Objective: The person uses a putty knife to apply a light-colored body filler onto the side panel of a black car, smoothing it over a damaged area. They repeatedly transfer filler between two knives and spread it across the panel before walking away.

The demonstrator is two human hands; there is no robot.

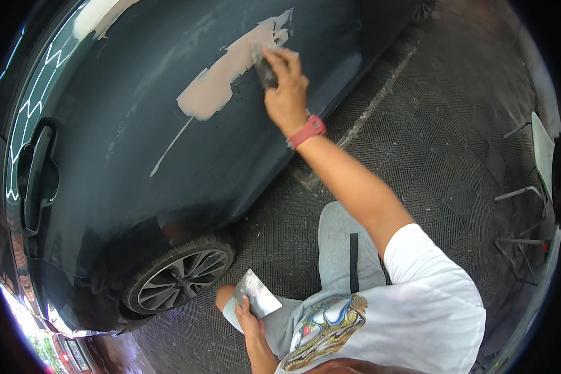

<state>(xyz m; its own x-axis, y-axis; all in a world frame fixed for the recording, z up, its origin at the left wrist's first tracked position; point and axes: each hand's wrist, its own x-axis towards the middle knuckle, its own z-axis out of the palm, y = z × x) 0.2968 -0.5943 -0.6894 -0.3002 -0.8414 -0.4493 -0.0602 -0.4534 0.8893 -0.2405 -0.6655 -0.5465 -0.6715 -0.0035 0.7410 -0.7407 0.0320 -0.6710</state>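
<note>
A dark car's side panel [149, 193] fills the left of the view. On it lies a pale beige patch of body filler [212, 93], with a thin streak of filler [171, 146] running down from its lower end. My right hand [285, 90], above a red wristwatch, is closed on a dark, flat spreader [265, 70] against the patch's right edge; the spreader is slightly blurred. Lower down, near my knee, my left hand [249, 321] grips a shiny rectangular metal plate [258, 296], thumb on its face. The plate has a grey smear at its upper part.
Another pale filler patch [100, 15] is at the top left of the car. A door handle [38, 181] stands out at the left, and a wheel [184, 280] sits below the panel. Textured dark flooring [417, 149] runs beside the car. A metal-legged chair [542, 156] stands far right.
</note>
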